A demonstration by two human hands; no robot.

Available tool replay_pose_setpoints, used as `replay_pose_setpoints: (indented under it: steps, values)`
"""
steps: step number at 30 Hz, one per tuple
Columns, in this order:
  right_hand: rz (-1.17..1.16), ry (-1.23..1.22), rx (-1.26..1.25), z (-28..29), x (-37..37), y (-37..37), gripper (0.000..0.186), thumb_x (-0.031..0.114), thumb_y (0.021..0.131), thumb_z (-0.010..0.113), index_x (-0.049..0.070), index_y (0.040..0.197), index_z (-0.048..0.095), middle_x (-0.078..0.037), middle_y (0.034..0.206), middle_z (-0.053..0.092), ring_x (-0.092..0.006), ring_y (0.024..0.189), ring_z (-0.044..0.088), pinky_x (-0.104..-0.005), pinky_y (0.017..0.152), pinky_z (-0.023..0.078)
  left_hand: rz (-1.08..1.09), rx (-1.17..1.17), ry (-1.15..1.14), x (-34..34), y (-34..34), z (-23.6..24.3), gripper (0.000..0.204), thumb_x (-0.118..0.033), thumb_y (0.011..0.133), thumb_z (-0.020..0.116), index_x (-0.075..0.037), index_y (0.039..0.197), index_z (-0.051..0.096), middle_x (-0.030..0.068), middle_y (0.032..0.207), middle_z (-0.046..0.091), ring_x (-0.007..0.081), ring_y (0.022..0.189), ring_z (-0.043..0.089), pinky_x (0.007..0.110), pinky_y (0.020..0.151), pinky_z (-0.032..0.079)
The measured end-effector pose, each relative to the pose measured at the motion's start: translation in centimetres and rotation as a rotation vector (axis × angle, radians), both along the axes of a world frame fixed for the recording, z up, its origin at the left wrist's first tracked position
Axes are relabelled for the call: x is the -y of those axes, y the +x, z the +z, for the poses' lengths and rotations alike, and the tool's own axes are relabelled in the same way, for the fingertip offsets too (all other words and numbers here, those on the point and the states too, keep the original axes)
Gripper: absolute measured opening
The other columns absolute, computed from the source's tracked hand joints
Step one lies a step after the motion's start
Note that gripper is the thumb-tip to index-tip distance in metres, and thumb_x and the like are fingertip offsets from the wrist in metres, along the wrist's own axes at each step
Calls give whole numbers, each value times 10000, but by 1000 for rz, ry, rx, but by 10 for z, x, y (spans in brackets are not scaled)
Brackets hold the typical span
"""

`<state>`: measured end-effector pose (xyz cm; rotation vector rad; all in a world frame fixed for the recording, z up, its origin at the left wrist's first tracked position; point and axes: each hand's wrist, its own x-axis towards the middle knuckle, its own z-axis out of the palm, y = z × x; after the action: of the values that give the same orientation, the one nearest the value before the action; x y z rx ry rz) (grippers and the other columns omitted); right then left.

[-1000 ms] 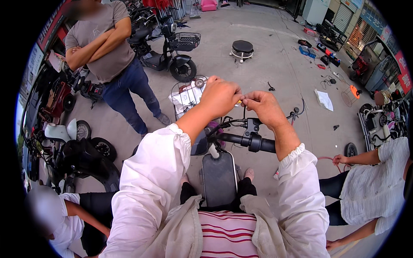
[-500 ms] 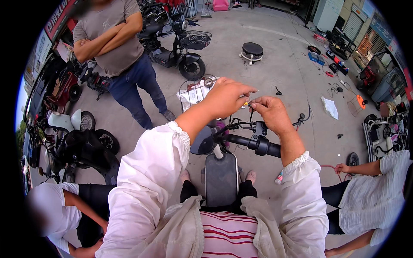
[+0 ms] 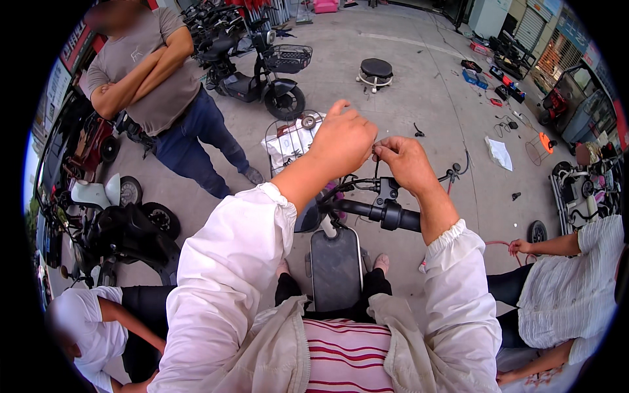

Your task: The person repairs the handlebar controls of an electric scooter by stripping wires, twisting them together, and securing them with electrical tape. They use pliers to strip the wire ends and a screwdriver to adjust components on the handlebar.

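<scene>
Up front, wire basket (image 3: 288, 141), white paper (image 3: 286, 145) inside

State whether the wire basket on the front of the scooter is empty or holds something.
Holds something: the basket has white, crumpled material inside, partly hidden by the left hand.

The concrete floor (image 3: 419, 92) bears a round black stool (image 3: 376, 69); white paper (image 3: 499, 152) lies to the stool's right.
</scene>
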<state>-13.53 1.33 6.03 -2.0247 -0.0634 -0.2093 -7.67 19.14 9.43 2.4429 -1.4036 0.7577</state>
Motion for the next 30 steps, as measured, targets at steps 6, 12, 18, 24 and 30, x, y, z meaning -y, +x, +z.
replay_pose_setpoints:
  steps: [6,12,18,24,30]
  values:
    - [-82,0,5,-3,0,2,206,180,903,667,-11,845,719,-103,760,711,-183,688,632,-347,676,495,49,54,-93,3,-6,-4,80,-161,768,706,-116,821,667,50,816,665,241,918,625,472,1062,357]
    - [-150,-56,31,-10,5,2,192,165,894,667,-6,824,719,-111,752,712,-205,681,645,-357,665,501,163,124,-156,-4,8,0,84,-171,789,694,-99,826,670,58,814,669,249,902,626,462,1021,366]
    - [-175,-34,-23,-13,4,9,144,126,859,677,-7,843,728,-143,758,714,-268,702,673,-375,675,516,256,67,-389,-62,19,40,95,-172,857,677,-79,859,697,69,816,680,274,872,624,438,928,384]
    - [-245,-114,70,-15,5,5,231,124,825,673,-4,1012,717,-159,910,720,-278,813,683,-375,735,538,152,-169,-445,-68,-43,18,148,-183,872,679,-35,871,670,102,847,681,322,822,610,412,849,417]
    - [-321,738,484,81,12,-67,354,169,958,624,-63,1217,555,-48,947,545,-130,764,509,-300,691,473,-123,-506,-505,-8,-127,-11,141,-119,884,679,-11,971,651,122,871,669,280,801,626,364,732,491]
